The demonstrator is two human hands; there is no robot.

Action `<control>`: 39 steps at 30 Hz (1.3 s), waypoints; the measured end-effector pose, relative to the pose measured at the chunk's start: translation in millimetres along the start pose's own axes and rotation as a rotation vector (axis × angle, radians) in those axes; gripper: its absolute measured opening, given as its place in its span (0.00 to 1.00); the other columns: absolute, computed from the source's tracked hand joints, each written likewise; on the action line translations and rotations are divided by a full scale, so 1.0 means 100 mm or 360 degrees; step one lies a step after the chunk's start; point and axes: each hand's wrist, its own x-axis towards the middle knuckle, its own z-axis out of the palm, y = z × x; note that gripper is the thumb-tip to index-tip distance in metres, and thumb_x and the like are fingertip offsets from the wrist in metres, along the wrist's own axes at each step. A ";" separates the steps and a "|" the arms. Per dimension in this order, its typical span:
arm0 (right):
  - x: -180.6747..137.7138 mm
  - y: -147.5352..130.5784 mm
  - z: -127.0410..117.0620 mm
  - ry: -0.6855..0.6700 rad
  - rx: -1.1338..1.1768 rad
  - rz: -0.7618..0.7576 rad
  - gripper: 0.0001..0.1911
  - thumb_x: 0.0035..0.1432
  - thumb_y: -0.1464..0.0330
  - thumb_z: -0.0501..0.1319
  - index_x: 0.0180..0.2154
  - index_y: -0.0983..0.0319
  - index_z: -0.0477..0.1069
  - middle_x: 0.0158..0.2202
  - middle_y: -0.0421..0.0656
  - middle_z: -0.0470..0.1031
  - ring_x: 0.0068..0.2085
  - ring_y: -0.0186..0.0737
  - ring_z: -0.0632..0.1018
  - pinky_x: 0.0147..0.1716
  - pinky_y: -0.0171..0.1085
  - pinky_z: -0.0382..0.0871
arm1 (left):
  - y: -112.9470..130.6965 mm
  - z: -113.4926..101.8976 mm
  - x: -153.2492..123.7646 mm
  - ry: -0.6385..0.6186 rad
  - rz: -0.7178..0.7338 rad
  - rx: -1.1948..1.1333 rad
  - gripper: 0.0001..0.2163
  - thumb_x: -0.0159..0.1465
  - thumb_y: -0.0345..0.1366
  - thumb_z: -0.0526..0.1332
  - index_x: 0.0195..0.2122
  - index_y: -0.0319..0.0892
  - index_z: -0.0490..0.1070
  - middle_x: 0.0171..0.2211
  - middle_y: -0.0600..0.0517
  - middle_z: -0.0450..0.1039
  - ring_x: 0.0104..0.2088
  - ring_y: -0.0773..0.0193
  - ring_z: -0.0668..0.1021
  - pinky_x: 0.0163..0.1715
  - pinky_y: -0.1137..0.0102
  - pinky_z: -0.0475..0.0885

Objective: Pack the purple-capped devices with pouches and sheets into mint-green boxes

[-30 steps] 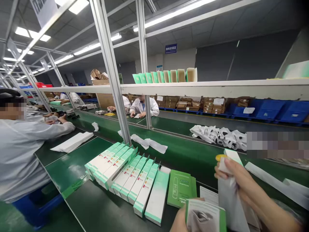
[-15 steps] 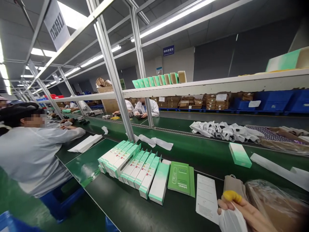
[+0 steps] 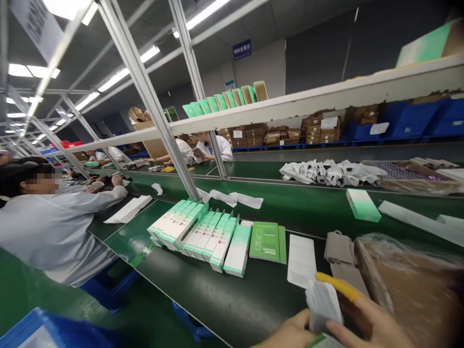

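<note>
At the bottom edge of the view my right hand (image 3: 366, 321), with a yellow finger cot on one finger, is closed round a white paper pouch (image 3: 324, 302). My left hand (image 3: 286, 333) comes in beside it, touching the pouch's lower part and a green-edged box (image 3: 322, 342) that barely shows at the frame's edge; its fingers are mostly cut off. Just ahead on the dark table lie a white leaflet (image 3: 301, 253), a green booklet (image 3: 267, 241) and grey-brown pouches (image 3: 339, 249).
A row of several white-and-green boxes (image 3: 197, 232) lies left of the booklet. One box (image 3: 362, 205) rides the green conveyor (image 3: 290, 208), with white pouches (image 3: 326, 172) behind. A plastic-lined carton (image 3: 413, 280) stands at right. A seated person in white (image 3: 54, 227) works at left; others sit farther back.
The view has swung left and down. My right hand has risen into view holding the white pouch, and my left hand has come in beside it. The green box stays on the conveyor.
</note>
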 end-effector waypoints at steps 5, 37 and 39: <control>0.18 -0.39 -0.37 0.0403 0.0323 -0.0129 0.35 0.46 0.58 0.72 0.56 0.53 0.68 0.53 0.48 0.76 0.53 0.55 0.78 0.45 0.42 0.79 | 0.06 -0.14 -0.21 0.0449 0.0174 -0.0388 0.24 0.42 0.30 0.71 0.43 0.41 0.74 0.38 0.48 0.78 0.41 0.51 0.79 0.41 0.65 0.73; -0.01 0.16 0.52 -0.0144 0.0096 -0.0040 0.38 0.64 0.53 0.58 0.68 0.54 0.44 0.64 0.49 0.63 0.63 0.49 0.66 0.63 0.51 0.59 | 0.08 -0.09 -0.10 0.0608 0.0382 -0.0081 0.31 0.65 0.57 0.55 0.59 0.37 0.67 0.56 0.40 0.73 0.55 0.48 0.74 0.55 0.61 0.69; -0.04 0.23 0.56 -0.0117 0.0168 0.0053 0.34 0.64 0.51 0.56 0.66 0.56 0.52 0.63 0.49 0.65 0.63 0.50 0.67 0.64 0.49 0.57 | 0.06 -0.08 -0.10 0.0451 0.0513 0.0211 0.34 0.65 0.49 0.60 0.67 0.41 0.52 0.62 0.41 0.65 0.60 0.49 0.70 0.60 0.60 0.64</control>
